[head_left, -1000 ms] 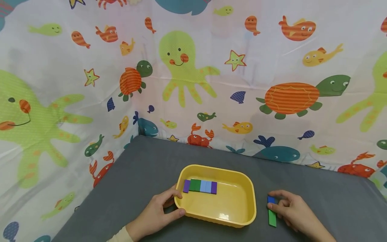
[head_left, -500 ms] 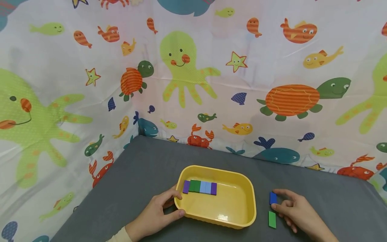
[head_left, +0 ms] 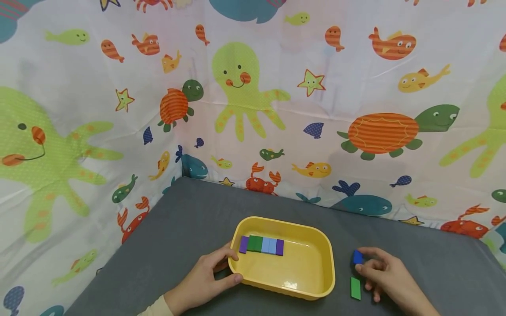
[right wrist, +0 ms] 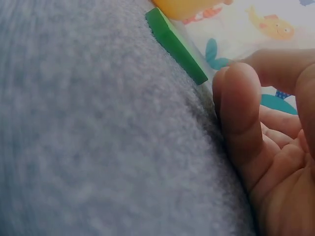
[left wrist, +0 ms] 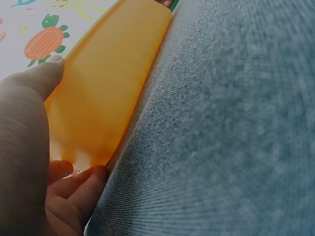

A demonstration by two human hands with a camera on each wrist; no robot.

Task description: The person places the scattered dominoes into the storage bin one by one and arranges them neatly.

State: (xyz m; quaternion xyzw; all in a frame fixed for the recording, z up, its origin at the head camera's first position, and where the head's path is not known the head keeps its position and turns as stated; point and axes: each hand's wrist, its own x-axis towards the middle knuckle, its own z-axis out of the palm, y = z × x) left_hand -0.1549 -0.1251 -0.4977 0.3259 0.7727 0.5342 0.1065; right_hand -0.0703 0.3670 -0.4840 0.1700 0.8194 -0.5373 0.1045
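Observation:
My left hand (head_left: pixel 207 276) grips the left end of a yellow tray (head_left: pixel 296 272), fingers and thumb at its rim; the left wrist view shows fingers against the tray's outer wall (left wrist: pixel 106 88). Inside the tray, a row of flat tiles runs along the back left: purple (head_left: pixel 243 244), dark green (head_left: pixel 254 243), light blue (head_left: pixel 269 245) and purple (head_left: pixel 280 247). To the right of the tray, my right hand (head_left: pixel 389 276) pinches a blue tile (head_left: pixel 357 257) between index finger and thumb. A green tile (head_left: pixel 355 288) lies just in front of it, apart from the fingers.
A dark grey cloth (head_left: pixel 197 210) covers the table. Behind and to the left hangs a white curtain (head_left: pixel 292 145) printed with sea animals, meeting the table along its back and left edges.
The blue tile has moved away from the green tile, leaving a gap, and now looks tilted in my right fingers. My left hand and the tray stay in place.

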